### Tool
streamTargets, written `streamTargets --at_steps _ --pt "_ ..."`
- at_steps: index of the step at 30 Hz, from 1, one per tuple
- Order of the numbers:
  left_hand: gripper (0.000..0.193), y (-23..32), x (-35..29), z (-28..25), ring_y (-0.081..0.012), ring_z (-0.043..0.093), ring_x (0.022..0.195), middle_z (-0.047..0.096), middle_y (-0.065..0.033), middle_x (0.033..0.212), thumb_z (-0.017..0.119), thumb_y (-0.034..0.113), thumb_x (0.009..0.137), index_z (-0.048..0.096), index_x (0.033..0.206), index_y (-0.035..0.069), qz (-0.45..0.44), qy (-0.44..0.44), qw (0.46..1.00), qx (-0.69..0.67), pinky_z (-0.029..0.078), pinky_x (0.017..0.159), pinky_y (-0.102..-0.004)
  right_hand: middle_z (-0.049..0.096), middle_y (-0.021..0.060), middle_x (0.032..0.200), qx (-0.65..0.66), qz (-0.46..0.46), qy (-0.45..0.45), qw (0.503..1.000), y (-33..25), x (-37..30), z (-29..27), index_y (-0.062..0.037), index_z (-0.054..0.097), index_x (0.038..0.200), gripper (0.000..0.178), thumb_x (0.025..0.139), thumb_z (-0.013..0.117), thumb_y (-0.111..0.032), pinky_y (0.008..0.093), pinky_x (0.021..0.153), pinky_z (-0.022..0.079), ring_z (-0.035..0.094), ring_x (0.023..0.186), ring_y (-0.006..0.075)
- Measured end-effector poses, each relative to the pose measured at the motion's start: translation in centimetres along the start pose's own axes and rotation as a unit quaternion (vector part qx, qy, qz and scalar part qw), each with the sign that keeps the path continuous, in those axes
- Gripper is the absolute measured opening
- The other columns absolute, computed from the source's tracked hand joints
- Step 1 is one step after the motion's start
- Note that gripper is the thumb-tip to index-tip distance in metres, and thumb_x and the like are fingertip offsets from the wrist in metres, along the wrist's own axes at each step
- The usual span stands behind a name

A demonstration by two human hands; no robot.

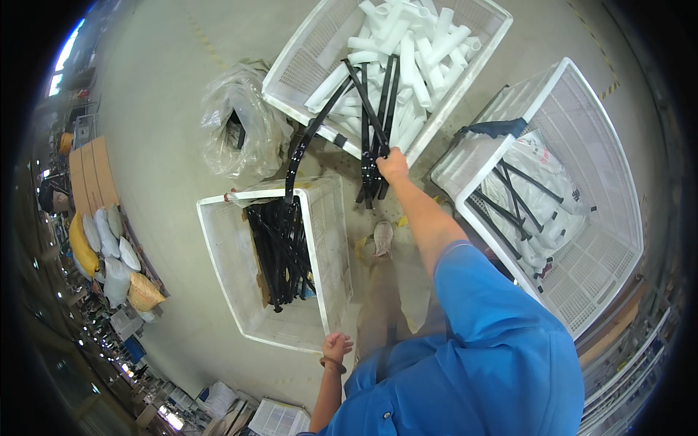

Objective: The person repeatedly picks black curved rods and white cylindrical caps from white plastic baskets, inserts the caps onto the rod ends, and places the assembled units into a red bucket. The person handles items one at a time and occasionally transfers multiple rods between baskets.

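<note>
My right hand (393, 166) is closed round a bundle of long black strips (368, 174) with small pale marks along them. Their far ends lie over the white foam tubes (418, 54) in the far white crate (291, 102). One long curved black strip (297, 156) spans from that crate to the left crate (254, 336), where many more black strips (280, 251) are heaped. Beside that crate's near corner is my left hand (336, 346), its fingers curled in with nothing seen in them. A dark band circles the left wrist.
To the right, a white crate (611, 211) holds white plastic bags (542, 189) with several black strips (515, 196) on top. A clear plastic bag (243, 123) stands left of the far crate. Filled sacks (113, 251) and cardboard (94, 174) are at far left. My shoe (383, 236) is between the crates.
</note>
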State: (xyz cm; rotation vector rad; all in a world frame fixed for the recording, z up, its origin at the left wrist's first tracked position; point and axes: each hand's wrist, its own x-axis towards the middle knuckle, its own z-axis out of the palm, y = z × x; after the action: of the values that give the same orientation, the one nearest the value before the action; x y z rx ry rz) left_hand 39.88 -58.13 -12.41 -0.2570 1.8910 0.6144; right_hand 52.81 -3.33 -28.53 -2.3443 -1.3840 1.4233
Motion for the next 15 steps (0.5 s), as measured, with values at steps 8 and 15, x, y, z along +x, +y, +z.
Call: streamTargets --at_steps 8,15 --pt "0.017 0.7 3.6 -5.2 -0.0241 0.070 0.071 0.069 -0.0138 0.093 0.059 0.011 0.093 0.055 0.108 0.004 0.035 -0.013 0.996 0.076 0.058 0.058 -0.0342 0.065 0.0221 0.079 -0.032 -0.332 0.150 0.931 -7.1 -11.5 -17.6 -0.0028 0.063 0.095 0.039 0.084 0.065 -0.040 0.0491 0.071 0.048 0.063 0.081 0.0420" --pt "0.051 28.3 -9.9 8.0 -0.0277 0.058 0.119 0.057 -0.0166 0.131 0.075 0.012 0.082 0.052 0.128 0.004 0.587 -0.251 0.736 0.225 0.049 0.097 -0.0366 0.060 0.0132 0.072 -0.143 -0.404 0.085 0.899 -0.6 -46.5 -40.4 0.0000 0.064 0.091 0.031 0.078 0.074 -0.026 0.0390 0.058 0.042 0.057 0.059 0.0303"
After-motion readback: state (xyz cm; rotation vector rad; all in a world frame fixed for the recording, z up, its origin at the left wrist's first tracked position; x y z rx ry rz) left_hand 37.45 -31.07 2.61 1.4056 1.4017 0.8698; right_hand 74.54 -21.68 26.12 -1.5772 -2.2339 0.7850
